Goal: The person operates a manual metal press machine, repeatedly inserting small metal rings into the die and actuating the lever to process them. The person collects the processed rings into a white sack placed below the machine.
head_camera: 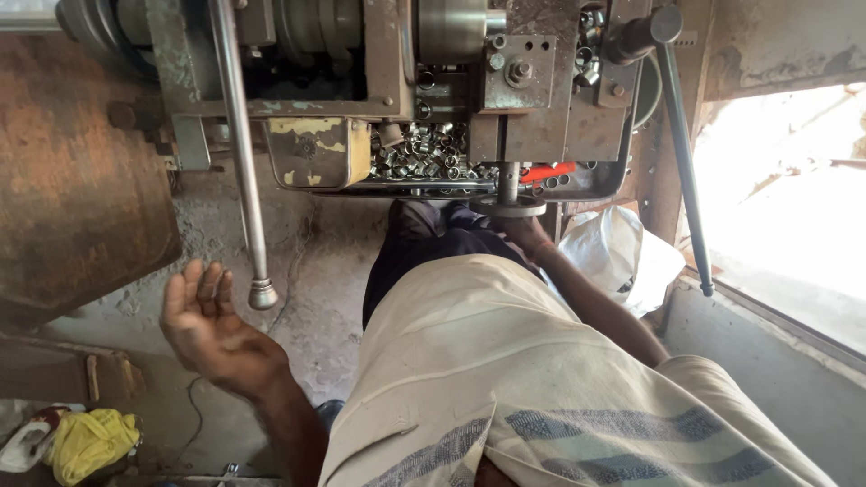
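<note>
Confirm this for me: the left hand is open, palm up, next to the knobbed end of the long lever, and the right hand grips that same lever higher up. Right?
Not quite. The head view shows the left hand open, palm up, beside the lever knob, but the right hand is on the small handwheel under the machine, not on the lever.

Left hand (212, 326) open, palm up, just beside knob of long steel lever (242, 153), not touching. Right hand (526, 233) at small handwheel (511, 206) under machine (379, 81); grip unclear. Tray of small metal rings (424, 153) above. Yellow cloth (90, 442) on floor.
</note>
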